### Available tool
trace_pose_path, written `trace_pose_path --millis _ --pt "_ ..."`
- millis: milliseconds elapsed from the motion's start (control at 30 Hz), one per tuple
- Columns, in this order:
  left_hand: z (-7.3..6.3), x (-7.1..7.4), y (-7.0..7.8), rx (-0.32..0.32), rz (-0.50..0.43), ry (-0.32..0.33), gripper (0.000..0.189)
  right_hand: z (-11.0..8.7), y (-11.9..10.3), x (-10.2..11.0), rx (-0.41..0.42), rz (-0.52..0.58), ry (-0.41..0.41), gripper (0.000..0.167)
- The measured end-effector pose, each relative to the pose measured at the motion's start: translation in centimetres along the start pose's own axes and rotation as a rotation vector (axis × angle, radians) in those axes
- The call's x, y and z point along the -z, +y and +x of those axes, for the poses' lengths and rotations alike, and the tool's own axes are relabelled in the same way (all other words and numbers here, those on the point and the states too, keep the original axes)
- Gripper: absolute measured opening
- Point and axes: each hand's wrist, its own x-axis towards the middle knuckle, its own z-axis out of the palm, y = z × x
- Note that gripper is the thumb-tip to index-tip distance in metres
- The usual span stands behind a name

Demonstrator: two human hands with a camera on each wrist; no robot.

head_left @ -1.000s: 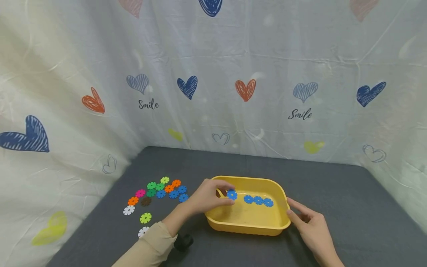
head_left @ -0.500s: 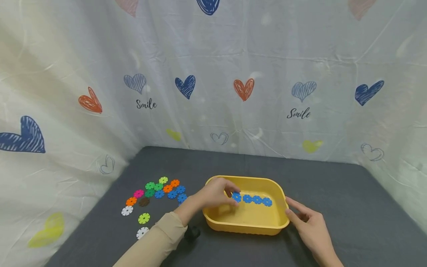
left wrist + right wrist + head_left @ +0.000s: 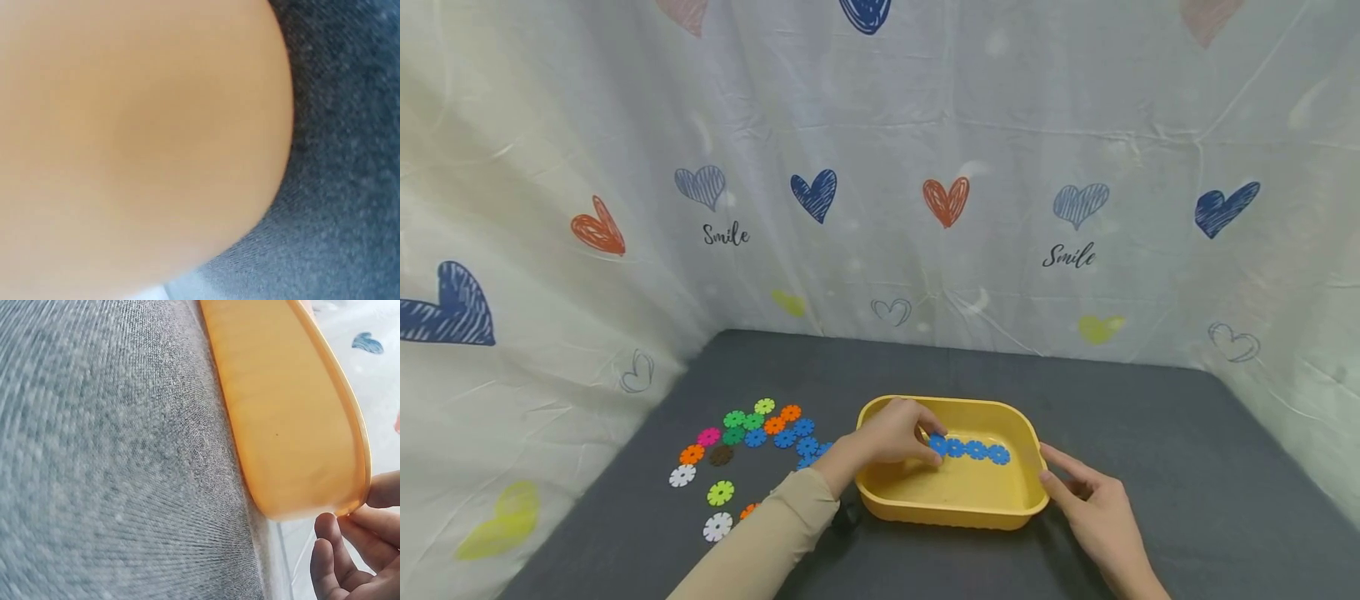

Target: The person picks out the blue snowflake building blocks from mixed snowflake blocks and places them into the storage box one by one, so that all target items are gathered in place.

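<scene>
Inside a shallow yellow plastic basin point(image 3: 940, 515), my left hand point(image 3: 889, 432) pinches a blue notched plastic disc point(image 3: 937, 444) between thumb and fingers. That disc stands at the left end of a row of blue discs point(image 3: 976, 450), its edge right up against the nearest one. My right hand point(image 3: 1093, 504) grips the basin's right rim, thumb inside and fingers outside. The right wrist view shows the basin wall point(image 3: 287, 412) close up, with the fingertips point(image 3: 326, 524) at its corner. Skin fills most of the left wrist view, hiding the left hand's work there.
Left of the basin, several notched discs in green point(image 3: 733, 418), orange point(image 3: 692, 454), pink point(image 3: 708, 437), brown point(image 3: 721, 455), white point(image 3: 717, 527) and blue point(image 3: 784, 438) lie on the dark grey tablecloth point(image 3: 1150, 433). A heart-printed curtain point(image 3: 880, 250) hangs behind and at the left.
My left hand has moved right within the basin, bringing its blue disc from a gap left of the row up against the row's end. The right hand keeps its grip on the rim.
</scene>
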Motion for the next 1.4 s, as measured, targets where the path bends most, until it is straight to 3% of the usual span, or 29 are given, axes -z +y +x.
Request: trace_pose_path --millis 767,1400 --pt "0.47 -0.73 -0.25 0.118 0.128 0.023 0.039 -0.17 -0.09 -0.04 0.001 0.004 0.0 0.046" --pt "0.2 -0.6 -0.02 0.146 0.172 0.068 0.031 -0.27 -0.21 -0.06 0.013 -0.002 0.003 0.045"
